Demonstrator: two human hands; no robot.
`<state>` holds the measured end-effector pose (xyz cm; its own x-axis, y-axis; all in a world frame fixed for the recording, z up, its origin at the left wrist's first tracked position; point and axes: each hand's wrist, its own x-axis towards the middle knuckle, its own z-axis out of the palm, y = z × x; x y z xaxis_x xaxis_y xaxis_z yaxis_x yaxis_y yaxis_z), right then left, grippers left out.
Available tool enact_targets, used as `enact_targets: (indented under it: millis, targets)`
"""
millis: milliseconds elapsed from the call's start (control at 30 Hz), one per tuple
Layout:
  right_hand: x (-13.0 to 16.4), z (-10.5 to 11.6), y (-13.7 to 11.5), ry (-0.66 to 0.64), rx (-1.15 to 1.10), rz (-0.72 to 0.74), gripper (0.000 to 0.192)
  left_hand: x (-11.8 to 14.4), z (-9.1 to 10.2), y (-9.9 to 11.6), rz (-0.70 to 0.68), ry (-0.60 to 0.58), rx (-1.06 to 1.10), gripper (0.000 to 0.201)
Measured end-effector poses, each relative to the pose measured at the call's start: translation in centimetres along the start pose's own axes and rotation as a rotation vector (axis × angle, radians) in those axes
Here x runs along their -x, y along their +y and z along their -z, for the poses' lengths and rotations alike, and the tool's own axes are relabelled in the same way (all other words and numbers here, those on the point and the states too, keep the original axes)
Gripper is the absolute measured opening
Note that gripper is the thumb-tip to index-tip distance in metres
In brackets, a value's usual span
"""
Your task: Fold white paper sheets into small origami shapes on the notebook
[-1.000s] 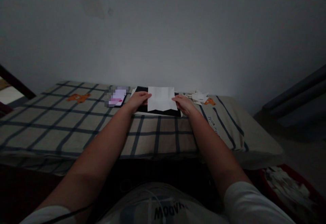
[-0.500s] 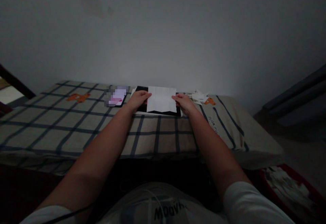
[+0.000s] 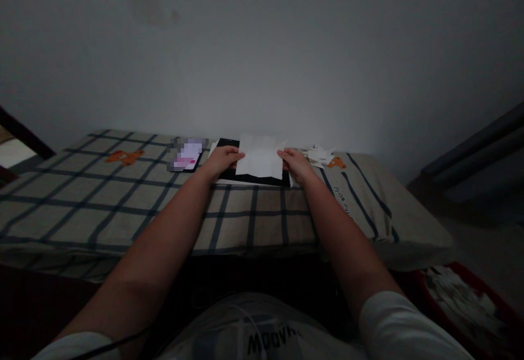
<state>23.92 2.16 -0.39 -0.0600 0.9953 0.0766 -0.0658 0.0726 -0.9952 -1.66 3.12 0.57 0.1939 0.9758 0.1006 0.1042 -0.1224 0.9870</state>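
A creased white sheet of paper is held up between my two hands, its surface uneven with fold lines. My left hand pinches its left edge, thumb on top. On the opposite edge, my right hand grips it the same way, thumb in front and fingers behind. Beneath the paper lies a flat black board or folder, partly covered, with white sheets showing along its edges. Right beside my right hand is a small heap of folded white paper pieces.
A phone with a lit, blurred screen lies left of the black board. Everything rests on a checked cloth with orange bear prints, against a grey wall. A red container of paper scraps stands low at the right.
The white paper has gone from flat strips with even creases to a more crumpled, uneven shape, its top edge slightly higher and wider. Both hands have barely moved and keep their hold.
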Motion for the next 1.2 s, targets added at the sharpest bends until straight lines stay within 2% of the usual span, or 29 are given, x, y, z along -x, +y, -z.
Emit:
enact_targets:
  millis: [100,233,333,600,833,1033,1133,1200]
  targets:
    - [0.20,0.05,-0.29,-0.069,-0.023,-0.034,0.023,-0.09,0.19,-0.14,-0.034,0.049,0.013,0.017]
    - [0.25,0.30,-0.32,-0.082,-0.121,-0.017,0.020,-0.29,0.44,-0.28,-0.063,0.034,0.083,0.021]
    - [0.26,0.43,-0.30,-0.098,-0.157,-0.015,0.014,-0.38,0.51,-0.10,-0.029,0.027,0.147,0.021]
    - [0.21,-0.04,-0.29,-0.034,-0.115,-0.024,0.014,-0.31,0.20,0.36,0.063,-0.022,0.188,0.019]
    - [0.37,-0.15,-0.14,0.001,-0.018,0.041,0.025,-0.10,-0.01,-0.13,0.015,-0.031,0.101,0.025]
    - [0.66,-0.15,-0.42,-0.017,0.038,0.071,0.028,0.42,0.02,0.39,0.052,-0.145,0.087,0.037]
    - [0.68,-0.23,-0.22,-0.097,0.026,0.048,0.030,0.51,0.00,0.21,0.089,-0.244,0.055,0.031]
    - [0.67,-0.33,-0.06,-0.126,0.027,0.047,0.030,0.44,-0.03,-0.14,0.102,-0.267,0.007,0.023]
